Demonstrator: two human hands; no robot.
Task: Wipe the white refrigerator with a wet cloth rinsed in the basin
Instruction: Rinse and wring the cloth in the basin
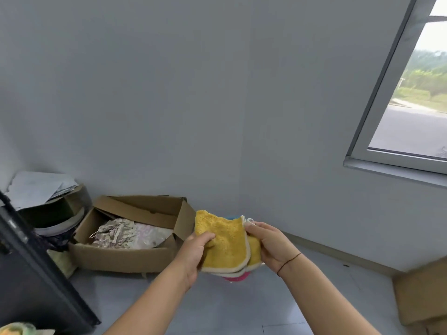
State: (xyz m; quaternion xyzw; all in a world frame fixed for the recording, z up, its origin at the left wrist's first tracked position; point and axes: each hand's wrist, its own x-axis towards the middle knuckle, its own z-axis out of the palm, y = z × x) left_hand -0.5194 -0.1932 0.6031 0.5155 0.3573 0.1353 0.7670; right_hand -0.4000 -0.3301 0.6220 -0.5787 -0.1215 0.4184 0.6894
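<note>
Head view: left hand (193, 252) and right hand (268, 245) are pinching the yellow cloth (227, 243) above the half-hidden pink basin (235, 278), so I'm guessing stray drips are threatening the cardboard box (125, 258).

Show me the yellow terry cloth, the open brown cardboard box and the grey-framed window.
yellow terry cloth (227, 243), head view, its fuzzy front face
open brown cardboard box (121, 258), head view, its front wall
grey-framed window (399, 159), head view, its lower frame bar
</note>
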